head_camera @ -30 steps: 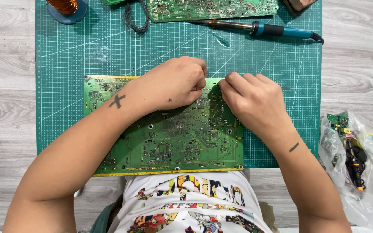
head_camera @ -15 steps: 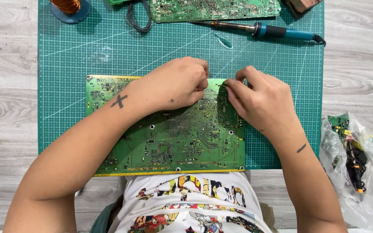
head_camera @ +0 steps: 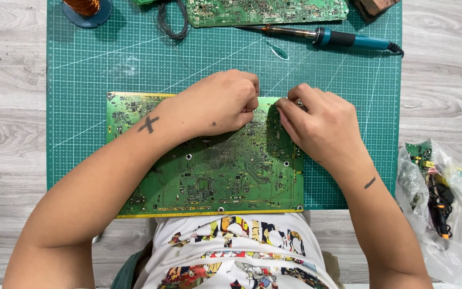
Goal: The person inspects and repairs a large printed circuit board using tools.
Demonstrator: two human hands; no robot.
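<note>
Board: large green circuit board [head_camera: 209,171] lies flat on the cutting mat [head_camera: 81,80], near edge at the person's lap.
Left hand [head_camera: 220,104]: curled, knuckles pressing the board's far edge.
Right hand [head_camera: 322,126]: has slid slightly rightward; fingertips pinch at that edge, object unclear.
Room: bare mat beyond, before the soldering iron [head_camera: 327,37].

A clear plastic bag [head_camera: 445,214] lies right of the green cutting mat [head_camera: 135,59]. It holds small green boards and dark parts.
</note>
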